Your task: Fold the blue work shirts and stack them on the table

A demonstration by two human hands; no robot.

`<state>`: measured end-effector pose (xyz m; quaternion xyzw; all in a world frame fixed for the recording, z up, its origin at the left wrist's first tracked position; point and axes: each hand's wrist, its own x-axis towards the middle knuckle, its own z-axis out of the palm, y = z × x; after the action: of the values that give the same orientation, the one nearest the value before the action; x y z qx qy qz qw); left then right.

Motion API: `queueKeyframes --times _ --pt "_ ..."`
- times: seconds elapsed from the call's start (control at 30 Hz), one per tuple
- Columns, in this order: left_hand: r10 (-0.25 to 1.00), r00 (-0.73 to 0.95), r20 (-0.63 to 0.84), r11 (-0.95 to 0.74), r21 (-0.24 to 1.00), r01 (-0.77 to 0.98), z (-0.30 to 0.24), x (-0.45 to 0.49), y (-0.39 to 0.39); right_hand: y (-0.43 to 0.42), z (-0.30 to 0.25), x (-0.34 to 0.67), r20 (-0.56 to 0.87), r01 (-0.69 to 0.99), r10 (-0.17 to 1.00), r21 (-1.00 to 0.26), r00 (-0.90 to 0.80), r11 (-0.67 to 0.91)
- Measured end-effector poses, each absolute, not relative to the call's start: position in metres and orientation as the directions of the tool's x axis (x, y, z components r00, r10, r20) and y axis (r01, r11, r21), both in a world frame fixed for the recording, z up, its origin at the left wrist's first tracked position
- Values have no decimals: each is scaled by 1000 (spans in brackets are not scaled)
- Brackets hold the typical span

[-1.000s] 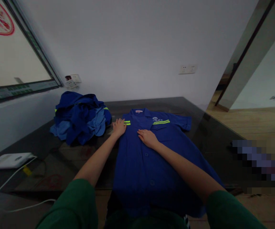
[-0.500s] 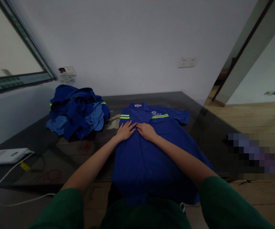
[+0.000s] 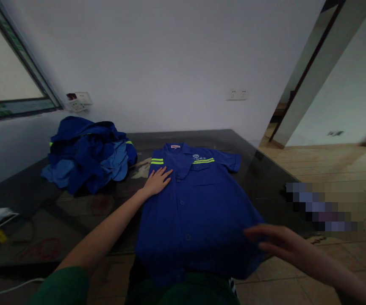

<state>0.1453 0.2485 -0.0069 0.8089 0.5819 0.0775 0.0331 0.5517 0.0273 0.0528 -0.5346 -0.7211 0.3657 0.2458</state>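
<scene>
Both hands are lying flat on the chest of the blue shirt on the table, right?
No. The head view shows only the left hand flat on the chest of the blue shirt; the right hand is by its lower hem.

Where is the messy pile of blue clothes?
In the head view, the pile of blue clothes lies far left on the dark table, below the wall sockets, just left of the flat blue shirt under the left hand.

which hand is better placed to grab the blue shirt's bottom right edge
Right, probably. The right hand hovers open by the shirt at its lower right edge; the left hand lies flat up at the chest, farther away.
</scene>
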Motion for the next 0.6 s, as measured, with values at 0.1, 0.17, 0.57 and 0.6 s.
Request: queueKeyframes --times 0.1,0.17,0.57,0.6 --pt "938 303 170 -332 185 925 -2 159 256 -5 25 584 -80 596 994 -803 -75 -20" --pt "905 335 260 -395 230 889 6 184 263 -12 7 592 -36 655 995 -751 88 -85" --pt "666 704 246 -741 117 661 22 418 284 -23 -42 567 -19 413 967 -902 254 -126" --pt "690 692 212 -721 117 683 19 426 287 -25 -42 564 0 373 962 -922 271 -106"
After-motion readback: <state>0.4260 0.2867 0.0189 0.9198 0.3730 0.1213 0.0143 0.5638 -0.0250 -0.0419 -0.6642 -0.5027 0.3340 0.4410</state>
